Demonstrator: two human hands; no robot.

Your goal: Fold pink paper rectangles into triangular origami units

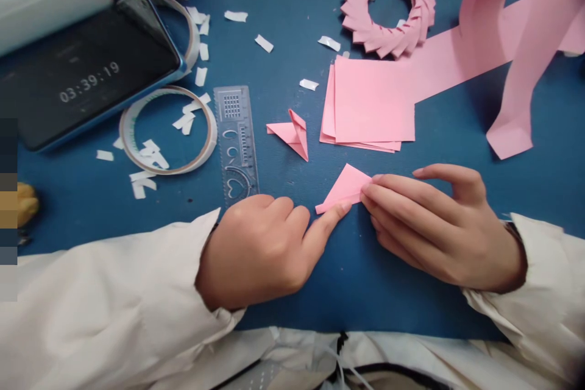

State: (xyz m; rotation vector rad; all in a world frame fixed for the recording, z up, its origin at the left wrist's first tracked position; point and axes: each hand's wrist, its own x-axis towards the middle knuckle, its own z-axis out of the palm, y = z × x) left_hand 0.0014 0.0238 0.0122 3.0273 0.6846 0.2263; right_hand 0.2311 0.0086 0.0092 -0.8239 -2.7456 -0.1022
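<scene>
Right at the lower centre of the frame, here's the folded pink paper, lying on the blue table with its peak pointing up and a narrow folded band along its lower edge. This looks like creasing: the left hand presses what seems to be its thumb onto that band, the other fingers curled into a loose fist. The right hand pinches the paper's right end between its fingertips, index finger arched up and clear. The next move, I'd judge, calls for even pressure along that edge with the right end kept steady. Both wrists come in low from the sides, backs of the hands upward.

Just above, a small folded piece sits by itself, and to its right there's a stack of pink squares. Upper right, a pleated paper ring lies near a curling pink strip. Over on the left: a clear ruler, a tape roll and a phone showing 03:39:19.
</scene>
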